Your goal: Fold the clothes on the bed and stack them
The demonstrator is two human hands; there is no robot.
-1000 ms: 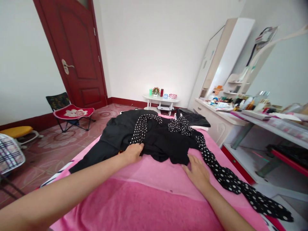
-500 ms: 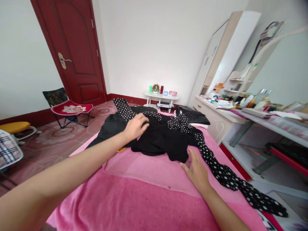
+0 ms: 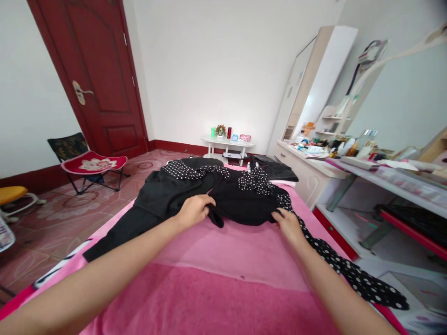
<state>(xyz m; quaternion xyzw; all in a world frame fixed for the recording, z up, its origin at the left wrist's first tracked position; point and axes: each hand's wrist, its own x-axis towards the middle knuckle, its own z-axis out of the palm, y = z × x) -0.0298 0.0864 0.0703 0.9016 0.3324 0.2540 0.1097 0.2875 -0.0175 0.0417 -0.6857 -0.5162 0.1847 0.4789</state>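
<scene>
A black top point(image 3: 244, 204) with white-dotted sleeves lies spread on a pink blanket point(image 3: 223, 288). My left hand point(image 3: 195, 210) is closed on the left part of its near edge, and a small flap of cloth hangs down beside the fingers. My right hand point(image 3: 289, 225) pinches the right corner of the same edge. One dotted sleeve point(image 3: 335, 258) trails toward me on the right, partly behind my right forearm. The other dotted sleeve point(image 3: 188, 171) lies across a dark garment point(image 3: 150, 195) on the left. A bunched dotted piece point(image 3: 256, 180) rests on the top's far side.
Beyond the bed stands a small white table point(image 3: 228, 141) with cups and a flower ornament. A cluttered dresser point(image 3: 314, 163) lines the right side. On the left are a folding chair point(image 3: 94, 163), a yellow stool point(image 3: 12, 194) and a red door point(image 3: 94, 79). Black clothing point(image 3: 275, 170) lies at the far right bed corner.
Both hands have closed on the top's near edge; they were open before. The right hand moved away from me, the left nearer. The left sleeve now lies flatter and lower.
</scene>
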